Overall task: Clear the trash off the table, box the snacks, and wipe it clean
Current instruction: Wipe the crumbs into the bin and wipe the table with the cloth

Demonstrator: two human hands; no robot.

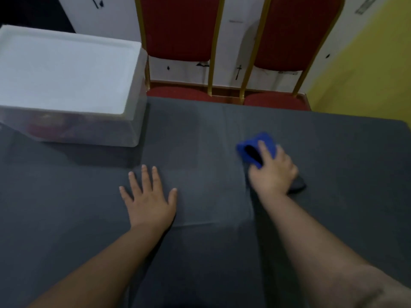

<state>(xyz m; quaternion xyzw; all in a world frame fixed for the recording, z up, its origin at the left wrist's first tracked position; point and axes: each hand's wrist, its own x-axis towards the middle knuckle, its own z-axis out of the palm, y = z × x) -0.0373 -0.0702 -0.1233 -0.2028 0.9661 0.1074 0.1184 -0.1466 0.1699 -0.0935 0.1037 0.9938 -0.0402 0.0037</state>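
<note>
The right hand (272, 172) is motion-blurred and covers much of the blue cloth (255, 150); the lidded box (71, 85) at ten o'clock runs off the left edge, its contents a dim reddish smear

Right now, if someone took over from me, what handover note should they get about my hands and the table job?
Left hand: flat, fingers spread, pressing the dark grey tablecloth.
Right hand: gripping the blue cleaning cloth on the table, mid-wipe.
Lidded translucent white plastic box: far left of the table, lid on, reddish contents faintly visible.
Done: no trash or loose snacks in view.
Left: finish wiping.
</note>
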